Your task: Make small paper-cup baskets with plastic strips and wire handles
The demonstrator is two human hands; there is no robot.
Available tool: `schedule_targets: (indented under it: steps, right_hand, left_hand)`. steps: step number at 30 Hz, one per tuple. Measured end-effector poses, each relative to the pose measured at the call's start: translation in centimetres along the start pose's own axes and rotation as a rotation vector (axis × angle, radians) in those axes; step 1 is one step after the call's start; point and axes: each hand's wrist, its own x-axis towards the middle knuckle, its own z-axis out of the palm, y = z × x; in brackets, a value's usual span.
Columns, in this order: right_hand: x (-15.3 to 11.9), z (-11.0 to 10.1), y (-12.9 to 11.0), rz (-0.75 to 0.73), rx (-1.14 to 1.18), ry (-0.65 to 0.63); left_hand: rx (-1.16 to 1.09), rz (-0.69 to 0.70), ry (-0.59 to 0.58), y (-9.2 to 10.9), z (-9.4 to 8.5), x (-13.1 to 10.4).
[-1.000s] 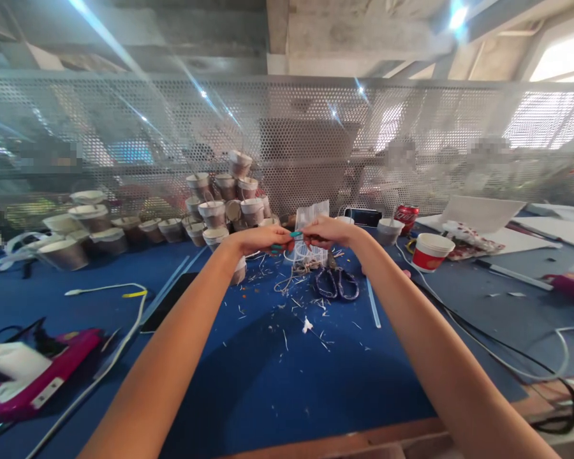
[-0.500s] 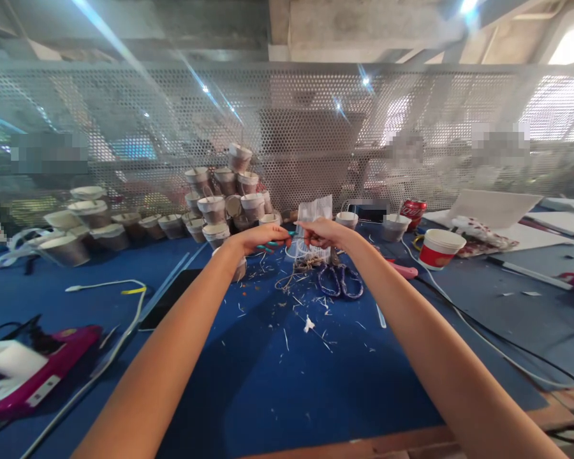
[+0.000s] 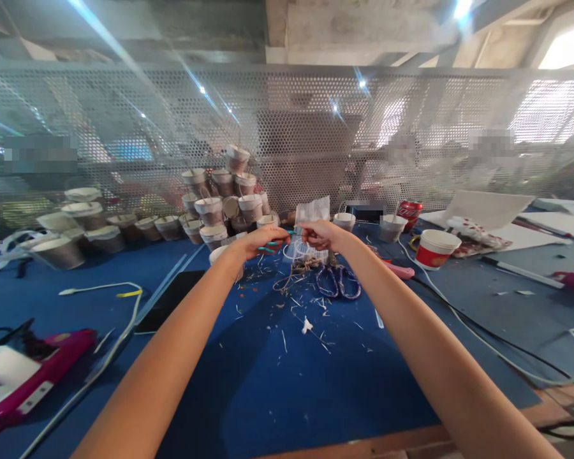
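My left hand is closed round a slim teal item, whose pieces show below the fingers and at the fingertips; its kind is unclear. Just to its right, my right hand is held in a pinch, fingertips turned toward the left ones. A thin dark piece seems to span the small gap between them, too fine to name. Behind the hands is a crinkled clear plastic bag. Below lie a tangle of brown twine and scissors with purple-wrapped handles.
Stacked small pots stand at the back left. On the right are a paper cup, a red can and a pink-handled tool. A black phone-like slab, a magenta power strip and scattered scraps lie on the blue table.
The whole view has shifted slightly, with things sitting a little further left. Both hands stay close together in nearly the same pose, and the same teal item is in the left one.
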Motion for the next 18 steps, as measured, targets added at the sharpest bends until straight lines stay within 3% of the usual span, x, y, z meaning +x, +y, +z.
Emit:
schedule_targets:
  steps: [8,12,18]
  right_hand:
    - [-0.3,0.6,-0.1,0.123,-0.256,0.113]
    - [-0.5,0.3,0.1,0.207,-0.386,0.183]
    - [-0.1,-0.4,1.1,0.292,-0.491,0.153]
  left_hand:
    - [0.366,-0.015,0.036,0.0,0.4,0.3]
    - [0.325,0.028,0.115,-1.0,2.2,1.0]
    - [0.260,-0.011,0.245,-3.3,4.0,2.1]
